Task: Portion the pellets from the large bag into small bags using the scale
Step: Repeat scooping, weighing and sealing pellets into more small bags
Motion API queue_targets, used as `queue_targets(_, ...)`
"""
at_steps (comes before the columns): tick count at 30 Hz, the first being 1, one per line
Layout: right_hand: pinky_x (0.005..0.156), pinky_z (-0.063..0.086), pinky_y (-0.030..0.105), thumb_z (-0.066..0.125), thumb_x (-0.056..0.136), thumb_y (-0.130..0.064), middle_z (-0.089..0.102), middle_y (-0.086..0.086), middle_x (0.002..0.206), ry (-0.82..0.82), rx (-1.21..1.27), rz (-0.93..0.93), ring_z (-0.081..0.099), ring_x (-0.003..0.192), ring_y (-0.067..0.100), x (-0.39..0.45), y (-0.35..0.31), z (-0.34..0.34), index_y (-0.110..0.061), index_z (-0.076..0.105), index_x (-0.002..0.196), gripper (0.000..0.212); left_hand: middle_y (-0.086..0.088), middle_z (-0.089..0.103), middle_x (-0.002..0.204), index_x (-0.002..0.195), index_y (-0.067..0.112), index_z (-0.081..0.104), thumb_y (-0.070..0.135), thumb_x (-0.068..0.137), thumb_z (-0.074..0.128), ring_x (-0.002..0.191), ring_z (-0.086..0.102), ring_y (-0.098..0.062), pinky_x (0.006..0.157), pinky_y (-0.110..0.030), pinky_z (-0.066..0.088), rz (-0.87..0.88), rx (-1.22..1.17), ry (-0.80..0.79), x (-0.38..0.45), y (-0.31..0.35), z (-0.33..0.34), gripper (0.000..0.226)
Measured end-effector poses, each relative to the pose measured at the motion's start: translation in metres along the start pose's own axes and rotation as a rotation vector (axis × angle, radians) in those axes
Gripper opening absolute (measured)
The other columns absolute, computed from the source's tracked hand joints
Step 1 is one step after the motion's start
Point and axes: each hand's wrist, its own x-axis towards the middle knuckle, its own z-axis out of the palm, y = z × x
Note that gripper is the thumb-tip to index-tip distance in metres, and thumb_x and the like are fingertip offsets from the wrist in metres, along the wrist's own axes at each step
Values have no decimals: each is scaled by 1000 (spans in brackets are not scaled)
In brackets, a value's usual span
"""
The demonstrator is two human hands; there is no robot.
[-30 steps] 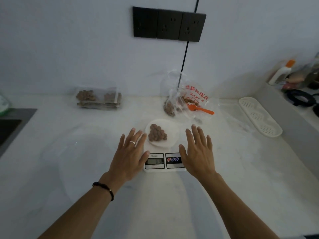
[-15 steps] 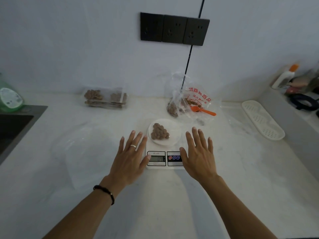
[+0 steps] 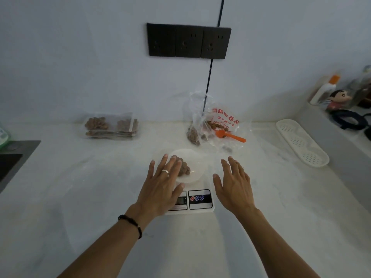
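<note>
scale display [image 3: 180,201] half hidden by left hand [image 3: 162,186], digits unreadable

1. Both forearms were bare, with no sleeves showing.
2. The left hand [image 3: 160,187] wore a plain, thin, silver-coloured ring [image 3: 165,171] on one finger.
3. A dark, thin, cord-like bracelet [image 3: 131,224] circled the left wrist.
4. The right hand [image 3: 233,185] wore no ring or band.
</note>
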Motion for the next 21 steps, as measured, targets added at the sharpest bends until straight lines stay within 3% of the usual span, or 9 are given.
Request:
queue_targets(4,111,32,42,39,100,-42,30,9,155,-55,214,191,32,140,27,19,6,3,-13,21,151,61,-7,23,159,152,14,23,50,96,19,149,8,-25,118,-51,4,74,-15,-62,38,7,11,67)
queue_targets(8,105,39,39,58,95,-34,45,12,145,-115,597,476,48,129,28,42,9,9,-11,22,151,71,-9,33,155,151,12,29,52,93,20,148,18,-27,117,-51,6,159,11,-84,68,8,26,70)
queue_targets(11,89,47,34,68,88,-19,61,11,113,-86,816,630,61,101,25,54,12,10,-5,36,145,66,-6,23,160,154,16,17,55,90,13,149,9,-24,118,-49,-3,202,-20,-138,82,6,36,76)
queue_targets(13,73,52,27,67,86,-9,66,8,96,-78,884,600,64,78,18,57,10,7,-4,53,131,47,-7,24,159,154,16,17,55,89,11,149,12,-24,119,-52,1,232,-38,-144,88,4,37,77)
queue_targets(15,63,50,21,63,88,-5,67,4,86,-50,866,477,62,70,13,59,5,0,-9,66,115,28,-6,22,160,154,16,14,55,91,11,149,12,-23,120,-52,2,238,-72,-148,94,2,33,74)
queue_targets(18,60,48,18,60,91,-7,65,-5,74,9,795,267,58,64,6,64,-7,-19,-21,72,101,21,-8,21,160,154,13,11,52,97,21,148,13,-21,120,-46,0,196,-209,-95,105,1,19,69)
queue_targets(21,64,46,15,62,91,-10,63,-13,74,31,723,121,55,65,3,71,-22,-42,-21,73,100,18,-7,35,153,151,14,19,54,99,26,143,28,-20,121,-40,3,188,-401,3,119,0,-6,66)
